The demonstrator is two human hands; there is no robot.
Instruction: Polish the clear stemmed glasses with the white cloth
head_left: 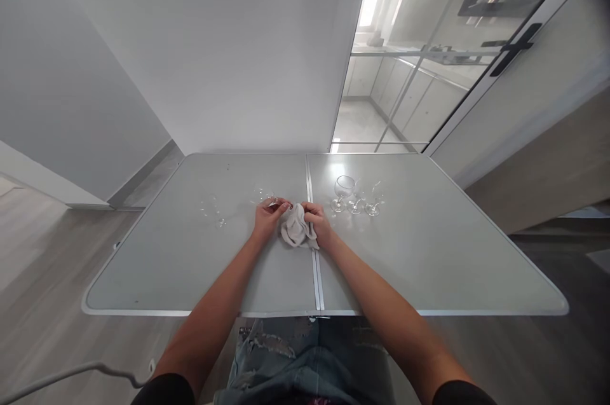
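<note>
My left hand is closed with fingers pinched on a clear stemmed glass, whose faint bowl shows just beyond the fingers, to the left. A crumpled whitish cloth is bunched in my right hand, its fingers wrapped over the top edge. The two hands are close together above the middle of the table, and the cloth lies between them. Part of the glass is hidden by my left fingers, and where the cloth touches it I cannot make out.
Three clear stemmed glasses stand in a group right of my hands, the nearest a round-bowled glass. Faint glassware is on the left side. The grey folding table has a metal seam. A wall and glazed door are behind.
</note>
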